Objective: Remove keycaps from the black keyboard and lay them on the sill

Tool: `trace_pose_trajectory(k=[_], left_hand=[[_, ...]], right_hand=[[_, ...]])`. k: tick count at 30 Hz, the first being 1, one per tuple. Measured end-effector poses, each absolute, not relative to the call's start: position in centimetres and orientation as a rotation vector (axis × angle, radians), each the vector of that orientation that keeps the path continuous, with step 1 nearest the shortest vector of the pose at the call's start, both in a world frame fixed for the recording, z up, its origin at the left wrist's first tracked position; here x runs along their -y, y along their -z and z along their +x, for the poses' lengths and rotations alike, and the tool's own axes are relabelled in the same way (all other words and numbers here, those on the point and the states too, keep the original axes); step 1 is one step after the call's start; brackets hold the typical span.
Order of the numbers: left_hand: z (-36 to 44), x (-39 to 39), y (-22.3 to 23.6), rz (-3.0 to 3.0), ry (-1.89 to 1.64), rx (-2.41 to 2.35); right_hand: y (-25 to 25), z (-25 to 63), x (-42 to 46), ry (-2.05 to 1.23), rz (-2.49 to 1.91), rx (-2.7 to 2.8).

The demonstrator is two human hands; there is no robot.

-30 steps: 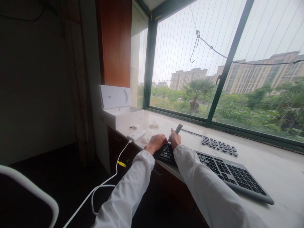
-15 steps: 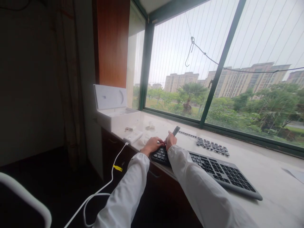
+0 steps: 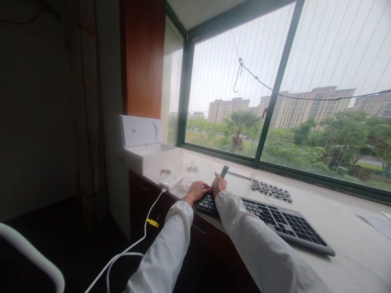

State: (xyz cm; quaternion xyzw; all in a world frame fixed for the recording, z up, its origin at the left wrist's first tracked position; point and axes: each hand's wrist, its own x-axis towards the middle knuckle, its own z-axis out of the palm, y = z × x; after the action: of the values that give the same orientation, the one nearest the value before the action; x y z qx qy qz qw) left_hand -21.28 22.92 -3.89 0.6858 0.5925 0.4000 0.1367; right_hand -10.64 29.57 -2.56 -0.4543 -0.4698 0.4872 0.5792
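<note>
At keyboard [image 3: 275, 219] left end: right hand [image 3: 219, 185] fingers grip tool [image 3: 224, 172], left hand [image 3: 198, 189] beside.

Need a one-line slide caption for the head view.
Both hands at a keyboard's left end; right hand grips a dark tool.

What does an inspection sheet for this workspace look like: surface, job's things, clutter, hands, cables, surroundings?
Surface: pale sill counter under the window.
Job's things: dark keyboard lying on the counter; thin dark tool at its left end.
Clutter: loose keycaps laid in rows behind the keyboard; open white box; small white adapter.
Hands: left hand rests on the keyboard's left end; right hand grips the tool, fingers closed.
Cables: white cable with a yellow tag hangs from the adapter toward the floor.
Surroundings: window with wire strands and a hook; white chair rail at lower left.
</note>
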Motion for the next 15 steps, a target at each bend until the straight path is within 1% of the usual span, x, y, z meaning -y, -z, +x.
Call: trace_pose_trajectory(k=[10, 15], left_hand=[[-21.5, -23.2, 3.9, 1.943, -1.147, -1.645], [-21.6, -23.3, 4.0, 1.999, -1.157, -1.637]], right_hand=[[1.7, -11.0, -27.8, -1.129, -1.015, 1.050], [1.0, -11.3, -27.1, -1.128, -0.967, 1.158]])
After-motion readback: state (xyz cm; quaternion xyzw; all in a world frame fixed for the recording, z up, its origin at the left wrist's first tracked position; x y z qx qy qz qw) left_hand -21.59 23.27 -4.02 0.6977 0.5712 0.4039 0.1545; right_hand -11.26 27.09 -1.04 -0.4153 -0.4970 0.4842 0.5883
